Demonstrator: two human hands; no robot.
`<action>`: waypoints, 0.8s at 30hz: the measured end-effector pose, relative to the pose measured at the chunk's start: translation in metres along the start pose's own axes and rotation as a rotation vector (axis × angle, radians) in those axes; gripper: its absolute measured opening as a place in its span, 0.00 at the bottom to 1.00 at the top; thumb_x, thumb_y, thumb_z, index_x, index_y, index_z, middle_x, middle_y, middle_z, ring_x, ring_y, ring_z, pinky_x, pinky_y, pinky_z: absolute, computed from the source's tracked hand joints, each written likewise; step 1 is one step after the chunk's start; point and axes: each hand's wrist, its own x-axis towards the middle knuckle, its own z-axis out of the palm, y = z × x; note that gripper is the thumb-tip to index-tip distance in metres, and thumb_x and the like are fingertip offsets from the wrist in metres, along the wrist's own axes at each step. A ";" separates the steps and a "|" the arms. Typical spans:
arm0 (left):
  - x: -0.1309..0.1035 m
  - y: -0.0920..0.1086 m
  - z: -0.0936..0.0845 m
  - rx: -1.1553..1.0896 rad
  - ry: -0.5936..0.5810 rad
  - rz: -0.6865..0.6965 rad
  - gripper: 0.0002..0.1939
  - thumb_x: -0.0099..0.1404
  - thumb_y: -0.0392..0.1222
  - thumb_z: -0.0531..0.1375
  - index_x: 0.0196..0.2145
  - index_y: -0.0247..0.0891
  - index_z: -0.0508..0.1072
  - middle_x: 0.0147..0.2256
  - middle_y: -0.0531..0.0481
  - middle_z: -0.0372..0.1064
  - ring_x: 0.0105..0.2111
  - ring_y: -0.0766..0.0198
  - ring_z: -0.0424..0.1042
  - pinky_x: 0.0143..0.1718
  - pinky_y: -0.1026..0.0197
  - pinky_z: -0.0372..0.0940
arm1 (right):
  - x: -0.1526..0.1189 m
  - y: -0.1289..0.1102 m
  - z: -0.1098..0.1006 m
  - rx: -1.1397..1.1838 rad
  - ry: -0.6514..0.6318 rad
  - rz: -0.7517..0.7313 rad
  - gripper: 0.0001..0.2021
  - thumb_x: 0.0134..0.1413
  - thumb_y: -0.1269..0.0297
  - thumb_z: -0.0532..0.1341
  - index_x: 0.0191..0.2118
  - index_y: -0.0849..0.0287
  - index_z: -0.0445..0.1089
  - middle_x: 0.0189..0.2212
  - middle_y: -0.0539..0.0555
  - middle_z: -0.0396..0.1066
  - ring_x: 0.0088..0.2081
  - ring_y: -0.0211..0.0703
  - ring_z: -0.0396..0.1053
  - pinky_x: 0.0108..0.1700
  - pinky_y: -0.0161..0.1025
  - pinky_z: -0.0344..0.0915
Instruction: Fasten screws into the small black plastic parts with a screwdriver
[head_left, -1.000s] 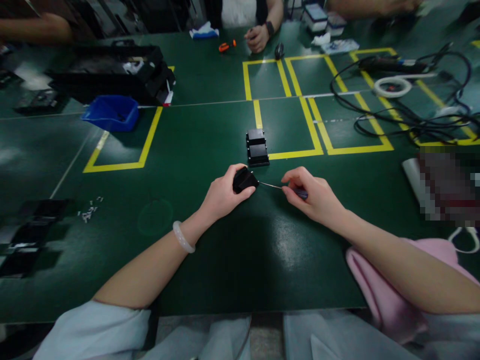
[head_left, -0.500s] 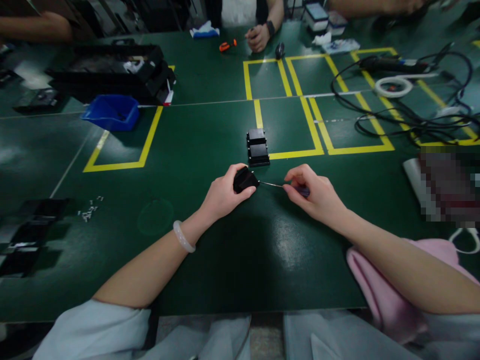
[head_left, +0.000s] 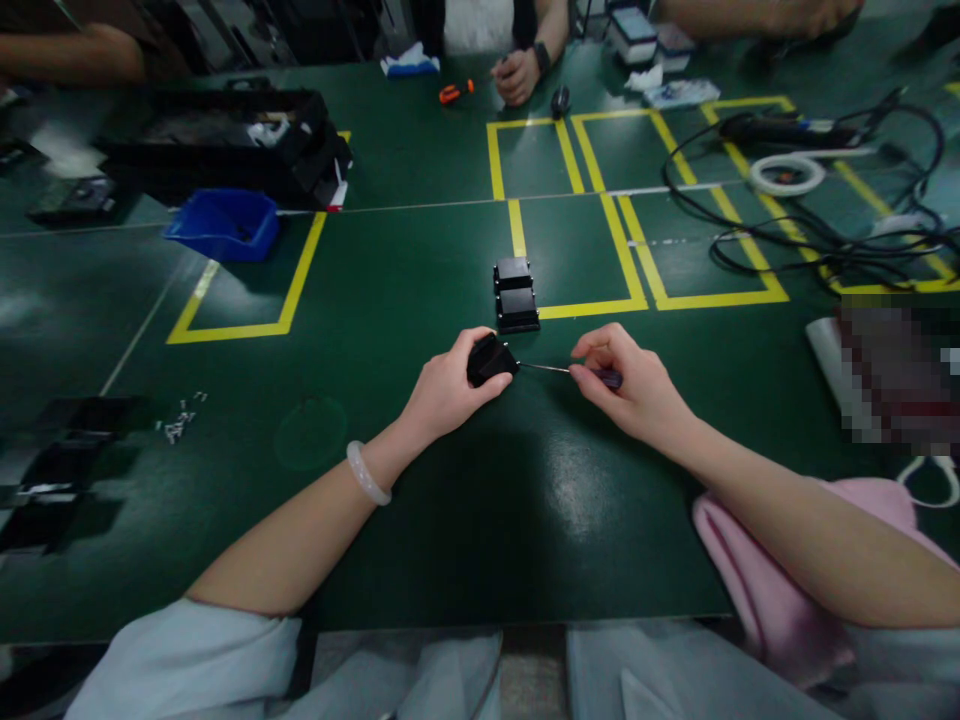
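My left hand (head_left: 452, 385) is closed around a small black block-shaped part (head_left: 491, 362), partly hidden by the fingers and thumb. In my right hand (head_left: 626, 380) is a screwdriver (head_left: 611, 379) with a dark handle and a thin metal shaft. Its shaft points left, and the tip meets a small shiny screw at the right side of the black part. Just beyond lie two similar black parts (head_left: 517, 305) end to end, with shiny screws along their edges. A scatter of small silver screws (head_left: 178, 422) lies off to the left.
Dark flat pieces (head_left: 56, 470) lie at the far left. A blue bin (head_left: 225, 225) stands before black trays (head_left: 225, 140). Black cables (head_left: 795, 240) loop at the right, above a pink cloth (head_left: 757, 560). Across the table, a co-worker's hand (head_left: 516, 78) rests near an orange-handled tool (head_left: 456, 92).
My right hand has shifted very slightly, its fingers turning a little on the screwdriver handle. The left hand and the black part keep their place.
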 end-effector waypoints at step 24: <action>0.000 -0.001 0.000 -0.012 -0.003 0.007 0.30 0.65 0.55 0.60 0.59 0.40 0.63 0.47 0.43 0.74 0.43 0.50 0.76 0.41 0.53 0.69 | 0.001 0.000 0.000 0.031 0.012 0.021 0.05 0.60 0.67 0.58 0.41 0.55 0.61 0.24 0.44 0.65 0.24 0.36 0.65 0.31 0.35 0.60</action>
